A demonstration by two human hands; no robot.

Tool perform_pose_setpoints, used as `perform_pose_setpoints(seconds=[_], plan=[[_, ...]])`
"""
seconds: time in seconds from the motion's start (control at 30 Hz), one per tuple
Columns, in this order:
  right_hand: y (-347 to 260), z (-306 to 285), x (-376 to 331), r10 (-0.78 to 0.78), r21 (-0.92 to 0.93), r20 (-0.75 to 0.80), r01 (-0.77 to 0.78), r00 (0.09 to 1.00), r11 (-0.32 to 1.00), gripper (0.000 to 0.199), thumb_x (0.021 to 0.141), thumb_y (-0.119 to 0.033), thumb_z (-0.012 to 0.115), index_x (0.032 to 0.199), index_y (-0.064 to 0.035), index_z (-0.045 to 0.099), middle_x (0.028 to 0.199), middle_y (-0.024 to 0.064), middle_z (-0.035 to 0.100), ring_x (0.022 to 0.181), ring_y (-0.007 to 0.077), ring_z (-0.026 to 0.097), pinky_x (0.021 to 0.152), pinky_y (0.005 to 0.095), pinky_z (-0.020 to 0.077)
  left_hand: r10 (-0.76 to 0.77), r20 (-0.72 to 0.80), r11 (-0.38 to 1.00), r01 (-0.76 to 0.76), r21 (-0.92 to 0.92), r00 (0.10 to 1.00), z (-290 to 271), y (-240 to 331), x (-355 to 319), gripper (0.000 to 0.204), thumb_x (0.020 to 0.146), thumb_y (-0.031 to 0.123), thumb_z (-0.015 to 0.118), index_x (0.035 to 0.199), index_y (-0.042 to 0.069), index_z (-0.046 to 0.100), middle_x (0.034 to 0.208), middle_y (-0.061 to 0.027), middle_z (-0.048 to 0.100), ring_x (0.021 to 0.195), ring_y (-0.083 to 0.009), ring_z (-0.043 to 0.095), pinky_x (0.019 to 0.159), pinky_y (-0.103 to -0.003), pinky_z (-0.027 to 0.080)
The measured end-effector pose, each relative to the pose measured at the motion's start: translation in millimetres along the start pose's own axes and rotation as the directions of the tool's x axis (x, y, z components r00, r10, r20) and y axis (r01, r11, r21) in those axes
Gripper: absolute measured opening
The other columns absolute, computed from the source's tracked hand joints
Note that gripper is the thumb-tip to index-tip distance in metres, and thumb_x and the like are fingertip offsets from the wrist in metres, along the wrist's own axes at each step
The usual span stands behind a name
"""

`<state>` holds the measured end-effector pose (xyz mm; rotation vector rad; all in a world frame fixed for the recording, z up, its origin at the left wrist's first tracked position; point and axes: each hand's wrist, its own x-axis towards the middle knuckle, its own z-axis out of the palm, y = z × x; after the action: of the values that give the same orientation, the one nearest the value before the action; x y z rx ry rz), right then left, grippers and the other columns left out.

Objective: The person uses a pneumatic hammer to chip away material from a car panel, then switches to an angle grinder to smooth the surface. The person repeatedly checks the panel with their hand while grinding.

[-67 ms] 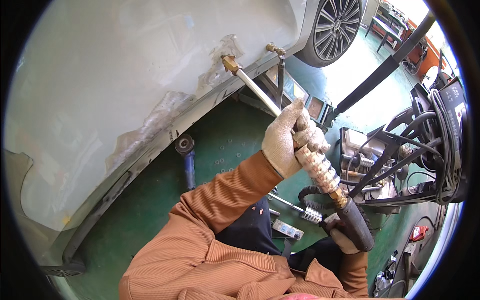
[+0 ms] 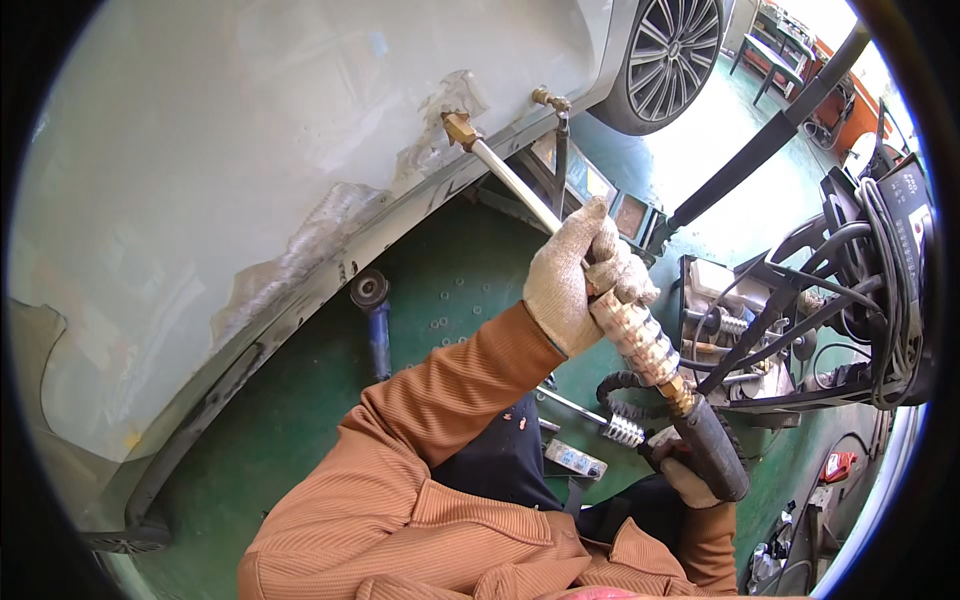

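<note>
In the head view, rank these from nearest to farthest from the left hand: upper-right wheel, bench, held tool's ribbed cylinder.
1. Ribbed cylinder: at the left hand's lower right.
2. Wheel: upper right.
3. Bench: beyond the wheel, background.

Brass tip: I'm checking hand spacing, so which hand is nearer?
Left. Left hand grips the rod partway down from the brass tip; right hand is farther, by the black handle.

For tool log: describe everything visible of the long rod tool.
The rod tool slants down rightward from a blocky brass-coloured tip that appears to meet the pale car panel. Below its straight, silvery shaft come a ribbed, worn-looking sleeve, a brass-coloured fitting and a thick dark grip. The gloved left hand closes around it by the sleeve's upper end; the right hand, partly hidden, is at the grip.
</note>
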<state>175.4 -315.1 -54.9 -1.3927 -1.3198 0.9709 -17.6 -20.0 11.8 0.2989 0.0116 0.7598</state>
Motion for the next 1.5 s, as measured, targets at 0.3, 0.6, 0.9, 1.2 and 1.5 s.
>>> perform_pose_setpoints(seconds=[0.3,0.6,0.9,1.2,1.5], plan=[[-22,18,-4,0.041,0.251,-0.109,-0.012,0.993,0.968,0.048,0.085,0.001,0.078,0.131,0.0017,0.064,0.106,0.0131,0.075,0.093,0.0256,0.072,0.088,0.0426,0.0598,-0.014,-0.026,1.000,0.013,-0.020,1.000,1,-2,-4,0.055,0.117,0.048,0.054,0.072,0.020,0.042,0.053,0.0026,0.032,0.055,-0.0186,0.047,0.073,-0.044,0.048],[-32,8,-3,-0.062,-0.375,0.085,0.089,0.994,0.923,0.051,0.075,0.000,0.084,0.125,-0.0009,0.075,0.103,0.0134,0.078,0.086,0.0278,0.075,0.078,0.0408,0.0608,0.106,-0.199,0.994,-0.098,0.050,0.974,15,2,-11,0.050,0.116,0.043,0.055,0.072,0.022,0.041,0.054,0.0061,0.034,0.053,-0.0135,0.043,0.068,-0.039,0.048],[-16,18,-1,-0.032,-0.192,-0.044,0.023,0.999,0.981,0.025,0.082,-0.005,0.077,0.106,-0.0041,0.071,0.088,0.0137,0.071,0.082,0.0343,0.071,0.082,0.0463,0.0591,-0.009,0.023,0.998,0.011,-0.064,1.000,0,-2,-13,0.047,0.114,0.037,0.060,0.074,0.022,0.042,0.057,0.0044,0.038,0.057,-0.0156,0.056,0.066,-0.040,0.053],[-24,35,-9,-0.023,0.957,-0.212,0.213,0.977,0.196,0.030,0.094,-0.022,0.073,0.112,-0.0056,0.055,0.075,0.0050,0.058,0.055,0.0161,0.052,0.054,0.0362,0.0471,0.027,0.331,0.238,-0.328,0.914,0.943,83,8,15,0.038,0.107,0.023,0.072,0.135,-0.002,0.061,0.125,-0.0142,0.067,0.117,-0.0276,0.067,0.111,-0.041,0.050],[-9,22,-17,-0.160,0.933,-0.312,0.270,0.937,-0.237,0.030,0.113,-0.026,0.070,0.116,-0.0071,0.048,0.078,0.0012,0.053,0.063,0.0127,0.056,0.063,0.0336,0.0547,0.289,0.362,-0.413,0.457,-0.788,0.886,127,219,107,0.104,0.107,0.083,0.027,0.181,0.011,0.015,0.190,-0.0126,0.007,0.176,-0.0305,-0.003,0.140,-0.052,-0.006]])
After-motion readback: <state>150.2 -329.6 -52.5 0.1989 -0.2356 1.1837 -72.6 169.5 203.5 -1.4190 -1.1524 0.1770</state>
